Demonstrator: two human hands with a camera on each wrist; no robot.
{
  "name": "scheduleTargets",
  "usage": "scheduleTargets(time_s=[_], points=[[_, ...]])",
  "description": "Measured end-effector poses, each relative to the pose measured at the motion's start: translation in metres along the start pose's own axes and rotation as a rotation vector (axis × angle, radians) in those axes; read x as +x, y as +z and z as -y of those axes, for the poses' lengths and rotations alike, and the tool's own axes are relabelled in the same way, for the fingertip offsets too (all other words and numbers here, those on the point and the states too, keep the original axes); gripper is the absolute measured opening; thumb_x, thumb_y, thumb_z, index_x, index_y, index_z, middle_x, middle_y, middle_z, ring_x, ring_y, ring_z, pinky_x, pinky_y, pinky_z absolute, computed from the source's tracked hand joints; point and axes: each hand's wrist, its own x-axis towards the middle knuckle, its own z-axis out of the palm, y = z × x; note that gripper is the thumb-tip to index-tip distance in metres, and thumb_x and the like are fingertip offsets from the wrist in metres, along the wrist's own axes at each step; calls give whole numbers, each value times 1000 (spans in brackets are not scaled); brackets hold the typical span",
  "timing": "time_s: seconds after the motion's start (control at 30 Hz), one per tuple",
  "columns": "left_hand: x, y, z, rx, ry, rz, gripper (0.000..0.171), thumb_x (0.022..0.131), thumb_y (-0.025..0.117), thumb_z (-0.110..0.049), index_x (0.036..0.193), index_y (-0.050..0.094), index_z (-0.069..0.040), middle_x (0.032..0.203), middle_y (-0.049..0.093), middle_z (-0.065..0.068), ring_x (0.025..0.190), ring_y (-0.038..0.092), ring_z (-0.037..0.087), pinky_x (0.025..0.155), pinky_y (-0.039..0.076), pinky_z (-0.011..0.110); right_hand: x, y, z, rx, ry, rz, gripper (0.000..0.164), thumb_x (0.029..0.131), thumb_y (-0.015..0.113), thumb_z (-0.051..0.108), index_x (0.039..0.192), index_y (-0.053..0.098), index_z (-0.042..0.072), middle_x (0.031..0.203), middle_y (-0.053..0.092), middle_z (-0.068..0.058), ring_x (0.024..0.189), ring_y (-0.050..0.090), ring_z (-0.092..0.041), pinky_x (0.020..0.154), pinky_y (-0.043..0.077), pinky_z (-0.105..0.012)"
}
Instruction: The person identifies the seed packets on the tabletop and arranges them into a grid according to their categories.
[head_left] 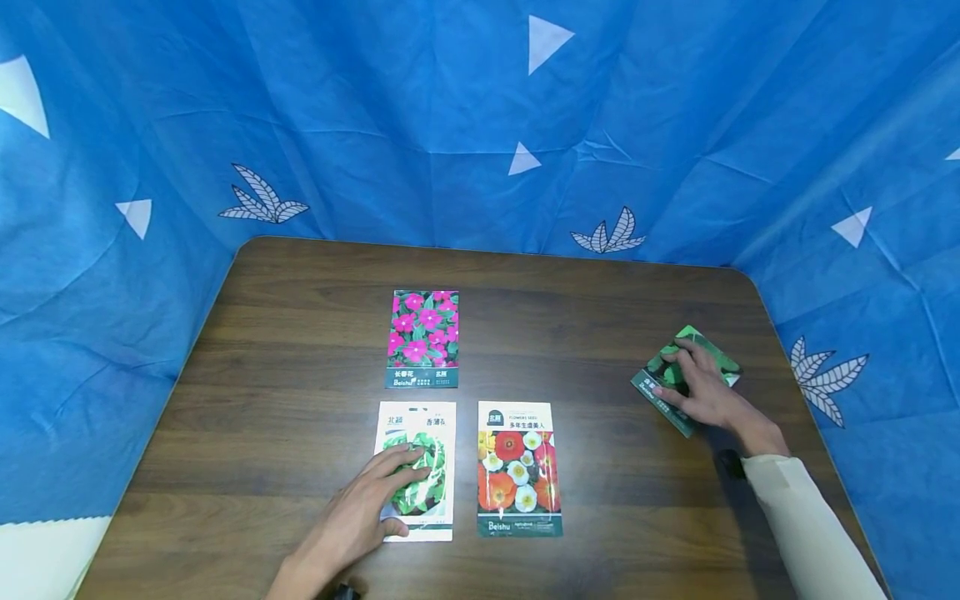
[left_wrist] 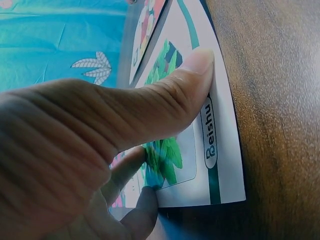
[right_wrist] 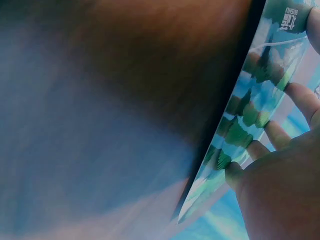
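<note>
A white seed packet [head_left: 438, 500] with a green leafy plant printed on it lies at the near middle of the table. My left hand [head_left: 352, 508] rests on it, with the thumb [left_wrist: 187, 80] lying across the front near the Beishu label. The other fingers touch its picture. At the right side of the table, a green seed packet [head_left: 675, 417] lies at a slant. The right hand [head_left: 708, 396] touches its face with spread fingertips; its fingers [right_wrist: 277, 134] show against the glossy front in the right wrist view.
A seed packet with pink flowers [head_left: 423, 333] lies behind the white one. Right of the white packet is a packet with red and white flowers [head_left: 517, 471]. A blue patterned cloth [head_left: 435, 125] hangs around the wooden table [head_left: 570, 350].
</note>
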Motion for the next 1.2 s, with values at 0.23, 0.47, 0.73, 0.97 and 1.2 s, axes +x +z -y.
scheduleTargets(time_s=[0.23, 0.47, 0.73, 0.97, 1.2], points=[[1, 0, 0, -2, -4, 4, 75, 61, 92, -22, 131, 66, -17, 148, 54, 1, 140, 45, 28, 104, 52, 44, 13, 4, 11, -5, -34, -2, 53, 97, 67, 29, 134, 43, 0, 158, 15, -31, 143, 12, -58, 108, 18, -77], [1, 0, 1, 4, -5, 0, 75, 61, 92, -22, 131, 66, -18, 147, 54, 2, 139, 46, 29, 101, 54, 45, 30, 9, 25, -31, -98, -2, 55, 97, 67, 30, 140, 46, 2, 161, 17, -27, 146, 14, -54, 109, 22, -77], [2, 1, 3, 8, 31, -2, 76, 61, 92, -23, 132, 65, -17, 147, 54, 2, 139, 45, 29, 105, 51, 45, 44, 12, 42, -67, -96, 32, 58, 99, 63, 34, 147, 44, 8, 160, 19, -24, 145, 16, -51, 106, 30, -76], [2, 0, 2, -1, 44, -18, 77, 61, 92, -23, 132, 65, -17, 147, 54, 2, 139, 45, 29, 105, 51, 46, 54, 15, 54, -62, -136, 36, 58, 98, 65, 29, 148, 45, 7, 161, 20, -23, 146, 15, -52, 108, 30, -75], [1, -1, 2, -11, 44, -18, 76, 62, 92, -22, 132, 65, -17, 147, 53, 1, 139, 45, 29, 99, 55, 45, 63, 20, 65, -71, -162, 59, 63, 97, 67, 27, 151, 42, 8, 163, 21, -21, 148, 16, -49, 112, 29, -71]])
